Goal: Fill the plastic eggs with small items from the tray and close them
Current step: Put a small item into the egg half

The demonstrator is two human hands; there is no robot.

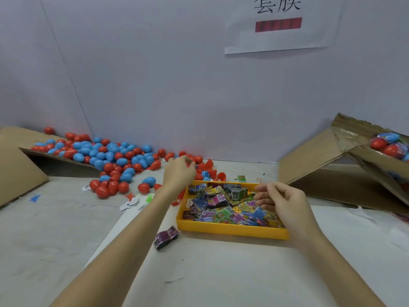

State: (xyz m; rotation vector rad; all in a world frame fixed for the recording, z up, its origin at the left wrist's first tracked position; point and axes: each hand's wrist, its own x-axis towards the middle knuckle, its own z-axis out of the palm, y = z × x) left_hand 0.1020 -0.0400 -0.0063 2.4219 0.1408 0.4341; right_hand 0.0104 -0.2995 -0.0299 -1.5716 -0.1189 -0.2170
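Observation:
A yellow tray [232,232] in front of me holds several small colourful packets [221,202]. Red and blue plastic eggs [115,156] lie heaped on the table at the back left. Loose red egg halves [210,168] sit just behind the tray. My left hand [179,171] reaches over those halves with curled fingers, and a sliver of a red egg half [188,164] shows at its fingertips. My right hand [278,200] hovers over the tray's right side, fingers relaxed and pointing left, with nothing seen in it.
A banded bundle of packets [166,237] lies on the table left of the tray. A tilted cardboard box [358,156] at the right holds closed eggs [386,145]. Cardboard flaps [17,173] stand at the far left. Paper scraps [130,203] lie near the egg heap.

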